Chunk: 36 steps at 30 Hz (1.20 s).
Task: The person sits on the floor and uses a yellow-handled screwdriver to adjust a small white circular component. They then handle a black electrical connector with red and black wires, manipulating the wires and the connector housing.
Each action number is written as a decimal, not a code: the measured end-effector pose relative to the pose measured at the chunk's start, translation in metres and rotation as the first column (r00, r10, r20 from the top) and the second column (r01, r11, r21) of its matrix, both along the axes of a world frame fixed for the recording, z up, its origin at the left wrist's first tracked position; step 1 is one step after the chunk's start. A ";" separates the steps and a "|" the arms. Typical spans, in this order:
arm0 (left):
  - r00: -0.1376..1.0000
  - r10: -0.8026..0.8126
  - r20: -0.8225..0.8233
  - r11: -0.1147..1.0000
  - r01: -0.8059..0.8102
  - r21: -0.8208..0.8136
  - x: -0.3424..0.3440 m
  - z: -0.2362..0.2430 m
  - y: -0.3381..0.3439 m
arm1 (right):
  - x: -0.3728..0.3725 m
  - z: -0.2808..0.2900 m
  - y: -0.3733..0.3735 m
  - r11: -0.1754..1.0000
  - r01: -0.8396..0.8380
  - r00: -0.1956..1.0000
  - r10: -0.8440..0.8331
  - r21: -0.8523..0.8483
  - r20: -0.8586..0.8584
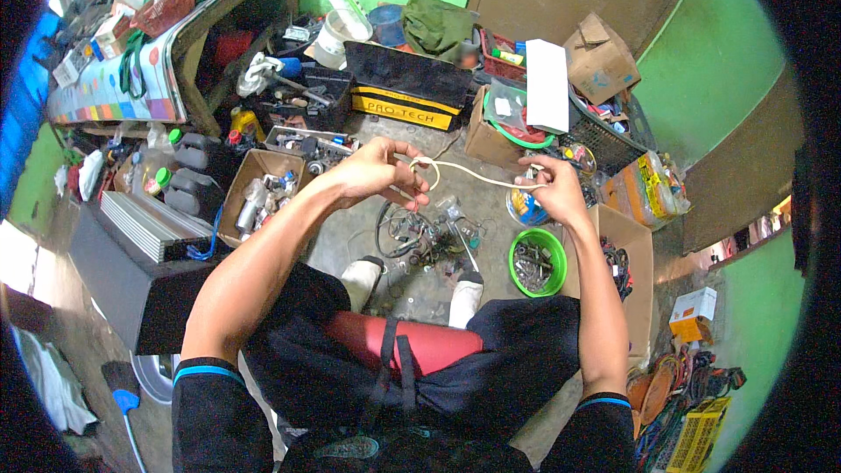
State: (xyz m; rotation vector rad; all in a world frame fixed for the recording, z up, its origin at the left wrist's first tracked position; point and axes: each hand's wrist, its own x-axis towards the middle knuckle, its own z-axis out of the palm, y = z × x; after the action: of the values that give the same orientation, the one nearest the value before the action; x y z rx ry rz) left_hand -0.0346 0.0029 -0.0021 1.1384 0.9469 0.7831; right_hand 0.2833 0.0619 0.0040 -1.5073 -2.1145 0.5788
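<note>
A cream-coloured thin cable (477,177) stretches between my two hands, above the floor in front of me. My left hand (383,175) pinches its looped end, fingers curled around the loop. At the other end, my right hand (554,186) grips the cable between thumb and fingers. Below the hands, on the floor between my feet, lies a tangle of wires and small parts (420,235). A green bowl (559,250) of small metal pieces stands below my right hand.
On the left are a cardboard box (235,206) of parts and a large black case (144,285). Ahead stands an open black-and-yellow toolbox (407,105). Right of the bowl is a cardboard box (639,254) holding cables. Coiled cords (674,390) lie farther right.
</note>
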 end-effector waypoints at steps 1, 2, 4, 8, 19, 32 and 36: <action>1.000 0.007 -0.009 1.000 -0.006 0.005 0.003 0.002 0.000 | 0.000 0.006 0.000 0.999 -0.026 1.000 0.026 0.023 0.005; 1.000 0.013 -0.017 1.000 -0.013 0.010 0.005 0.002 0.000 | 0.004 0.002 0.005 0.995 -0.094 0.996 0.094 0.039 0.001; 1.000 0.006 0.008 0.999 -0.006 0.041 0.007 0.001 -0.001 | 0.012 -0.003 0.011 0.971 -0.226 0.974 0.228 0.079 -0.013; 0.999 0.028 0.021 0.998 -0.029 0.048 0.009 -0.001 -0.003 | 0.004 0.012 -0.003 0.771 -0.532 0.843 0.441 -0.350 -0.309; 0.930 0.182 -0.320 0.864 0.005 0.503 0.031 0.001 -0.011 | -0.047 0.022 -0.036 0.877 -0.387 0.812 0.178 -0.286 -0.555; 0.949 0.306 0.070 0.776 -0.292 0.559 0.061 0.005 -0.030 | -0.068 0.006 -0.055 0.922 -0.348 0.792 0.387 0.171 -0.471; 0.957 0.252 0.142 0.832 -0.289 0.473 0.059 0.013 -0.032 | -0.070 0.002 -0.056 0.946 -0.323 0.719 0.272 0.039 -0.639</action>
State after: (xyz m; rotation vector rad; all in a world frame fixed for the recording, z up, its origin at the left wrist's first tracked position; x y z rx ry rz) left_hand 0.0248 -0.0291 0.0109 1.4158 0.8808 1.3461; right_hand 0.2136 0.0061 0.0065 -0.8077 -1.7857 1.1218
